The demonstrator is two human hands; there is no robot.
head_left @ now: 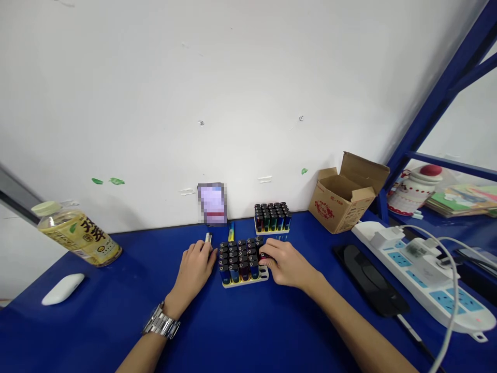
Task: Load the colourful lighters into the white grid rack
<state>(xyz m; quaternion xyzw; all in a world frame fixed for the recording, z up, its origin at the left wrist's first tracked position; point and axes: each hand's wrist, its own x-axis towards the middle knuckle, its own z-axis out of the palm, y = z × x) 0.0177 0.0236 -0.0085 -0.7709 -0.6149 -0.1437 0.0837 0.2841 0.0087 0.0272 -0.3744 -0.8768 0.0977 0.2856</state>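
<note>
My left hand (197, 261) rests palm down on the blue table, fingers curled over a pale lighter (208, 238) whose far end sticks out past them. Just right of it stands a white holed tray (244, 282) with rows of upright black-topped lighters (244, 269) in blue, red and other colours. At the tray's right end, my right hand (285, 261) pinches a red lighter (264, 255) between thumb and fingers; its lower part is hidden. Empty holes show at the tray's near right corner. A yellow and blue lighter (232, 231) lies behind the tray.
A second filled lighter tray (273, 233) stands by the wall, beside an open cardboard box (337, 204). Right are a black phone (370, 280) and a power strip (430, 290) with cables. Left are a tilted drink bottle (83, 235) and a white case (63, 289).
</note>
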